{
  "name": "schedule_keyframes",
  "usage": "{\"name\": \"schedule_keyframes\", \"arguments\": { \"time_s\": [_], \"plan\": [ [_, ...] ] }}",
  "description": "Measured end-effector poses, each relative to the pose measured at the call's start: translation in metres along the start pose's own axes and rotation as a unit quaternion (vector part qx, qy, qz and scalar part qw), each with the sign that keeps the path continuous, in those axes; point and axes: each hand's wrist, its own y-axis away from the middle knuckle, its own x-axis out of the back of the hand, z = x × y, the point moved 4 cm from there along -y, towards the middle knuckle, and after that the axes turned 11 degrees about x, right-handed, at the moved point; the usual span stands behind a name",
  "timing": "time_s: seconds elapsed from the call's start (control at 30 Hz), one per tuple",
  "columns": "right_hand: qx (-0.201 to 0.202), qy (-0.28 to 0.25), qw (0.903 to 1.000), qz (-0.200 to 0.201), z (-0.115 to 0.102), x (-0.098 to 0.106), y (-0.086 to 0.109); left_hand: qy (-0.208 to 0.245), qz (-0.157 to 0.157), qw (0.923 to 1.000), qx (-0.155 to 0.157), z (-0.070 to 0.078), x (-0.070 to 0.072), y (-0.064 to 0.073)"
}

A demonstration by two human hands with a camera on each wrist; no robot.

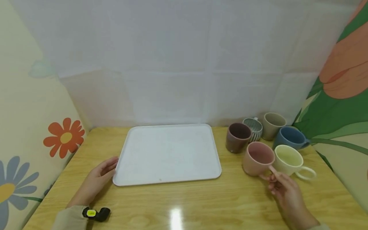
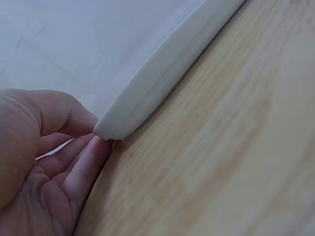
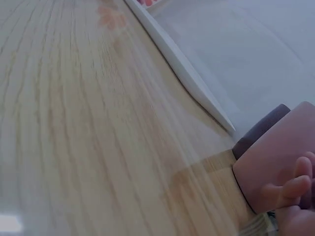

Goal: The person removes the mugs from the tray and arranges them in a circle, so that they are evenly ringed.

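Note:
My right hand [image 1: 287,191] grips the handle of a pink mug [image 1: 253,164], fingers curled round it. The mug stands upright, its base at the tabletop. In the right wrist view, the right hand [image 3: 295,196] shows at the lower right edge, against the side of the pink mug [image 3: 280,157]. A white rectangular tray [image 1: 169,155] lies flat on the left and middle of the table. At its left edge is my left hand [image 1: 96,180]. From the left wrist, the hand [image 2: 54,152] pinches the corner of the tray [image 2: 152,83] between thumb and fingers.
Beside the pink mug stand a dark brown cup [image 1: 236,142], a striped grey mug [image 1: 254,131], a beige-grey cup [image 1: 273,127], a blue mug [image 1: 288,137] and a pale yellow mug [image 1: 287,161]. Behind the wooden table [image 1: 138,204] hangs a white cloth [image 1: 161,64]; painted walls flank it.

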Motion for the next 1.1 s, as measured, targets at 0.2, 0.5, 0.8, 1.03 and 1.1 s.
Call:
{"name": "schedule_keyframes", "arguments": {
  "time_s": [0.2, 0.5, 0.8, 1.03, 1.1],
  "plan": [
    [-0.004, -0.006, 1.0, -0.006, -0.003, 0.005, 0.0, 0.001, 0.0, 1.0, 0.006, 0.0, -0.002, 0.001],
    [0.015, 0.033, 0.9991, -0.022, -0.003, 0.002, -0.004, 0.014, 0.002, 0.9999, -0.01, 0.004, 0.0, -0.001],
    [0.017, 0.132, 0.9907, 0.025, -0.008, 0.008, -0.005, 0.028, -0.01, 0.9996, 0.003, 0.0, -0.01, -0.002],
    [0.065, 0.491, 0.8673, 0.045, -0.027, 0.005, -0.013, 0.02, -0.012, 0.9997, 0.01, 0.003, -0.003, -0.006],
    [0.129, 0.558, 0.819, 0.023, -0.035, 0.001, -0.018, 0.023, -0.016, 0.9995, 0.018, 0.003, -0.002, -0.006]
  ]
}}
